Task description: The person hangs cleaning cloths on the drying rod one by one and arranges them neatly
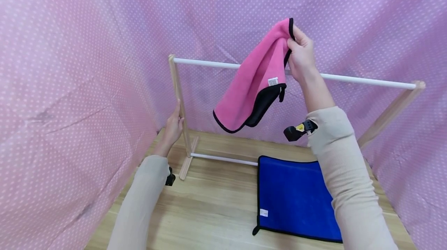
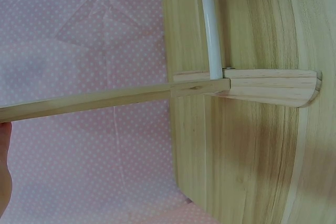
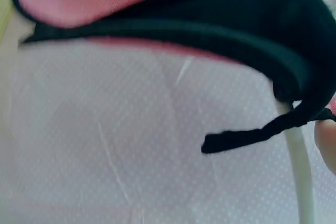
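My right hand (image 1: pixel 303 58) pinches a pink towel (image 1: pixel 249 83) by its black-edged upper corner. The towel hangs folded in front of the drying rack's white top bar (image 1: pixel 206 63), showing a black underside, a white label and a black hanging loop (image 3: pixel 236 139). In the right wrist view its dark side (image 3: pixel 226 9) fills the top, with only a bit of finger at the right edge. My left hand (image 1: pixel 172 127) holds the rack's left wooden post (image 1: pixel 175 79) about halfway up, thumb against its near side. Only a sliver of that hand shows in the left wrist view.
A blue towel (image 1: pixel 293 199) with black edging lies flat on the wooden table (image 1: pixel 206 207), partly covered by my right forearm. The rack's lower bar (image 1: pixel 223 159) runs behind it from the left foot (image 1: pixel 185 168). Pink dotted curtains (image 1: pixel 87 67) enclose the table.
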The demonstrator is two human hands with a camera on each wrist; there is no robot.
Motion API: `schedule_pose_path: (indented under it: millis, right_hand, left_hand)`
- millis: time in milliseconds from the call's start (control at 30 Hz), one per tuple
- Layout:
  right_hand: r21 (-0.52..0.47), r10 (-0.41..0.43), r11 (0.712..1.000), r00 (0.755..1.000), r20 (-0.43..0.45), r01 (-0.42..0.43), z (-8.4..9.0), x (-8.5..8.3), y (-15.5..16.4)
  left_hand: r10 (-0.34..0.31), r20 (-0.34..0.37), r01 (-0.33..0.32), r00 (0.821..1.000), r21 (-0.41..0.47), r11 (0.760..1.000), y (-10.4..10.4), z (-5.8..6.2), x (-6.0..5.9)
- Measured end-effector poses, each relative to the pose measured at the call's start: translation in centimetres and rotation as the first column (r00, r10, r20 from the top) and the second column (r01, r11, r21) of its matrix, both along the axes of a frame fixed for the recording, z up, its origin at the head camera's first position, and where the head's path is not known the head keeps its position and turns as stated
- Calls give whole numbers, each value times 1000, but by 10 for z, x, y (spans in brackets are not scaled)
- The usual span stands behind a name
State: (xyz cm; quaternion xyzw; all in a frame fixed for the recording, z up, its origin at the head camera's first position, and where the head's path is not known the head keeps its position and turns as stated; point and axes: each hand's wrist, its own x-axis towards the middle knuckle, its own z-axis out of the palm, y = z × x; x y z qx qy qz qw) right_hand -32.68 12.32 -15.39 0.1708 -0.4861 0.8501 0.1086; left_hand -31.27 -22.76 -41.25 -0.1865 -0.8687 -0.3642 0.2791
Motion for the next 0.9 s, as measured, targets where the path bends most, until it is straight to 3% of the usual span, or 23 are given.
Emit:
schedule_pose_path:
  millis: [100,233,333,500,600,733,833,900]
  right_hand:
    - [198,-50,979,999,1,49,-5,0,5]
    - [451,-104,884,992,-66,122,-10,1,10]
    - [536,-102,832,988,-112,146,-11,2,11]
    - [544,-88,828,990,-109,134,-11,4,11]
    - [535,-82,836,992,-95,121,-11,5,12]
    - [524,-74,845,993,-88,109,-11,6,12]
    - [517,-77,848,992,-96,116,-12,7,12]
    - [519,-81,846,991,-103,123,-12,7,12]
  left_hand:
    - [3,1,-3,1000,-2,1000,0,0,0]
    - [25,4,-25,1000,9,1000,2,1,0]
    - [36,23,-37,999,19,999,4,3,2]
    - [21,32,-22,999,51,998,8,7,9]
    - [67,-19,-65,998,94,993,17,9,17]
    - [154,-107,-129,982,208,970,36,13,30]
    - [122,-105,-89,987,280,956,51,14,37]
    - [50,-52,-32,997,308,951,61,15,42]
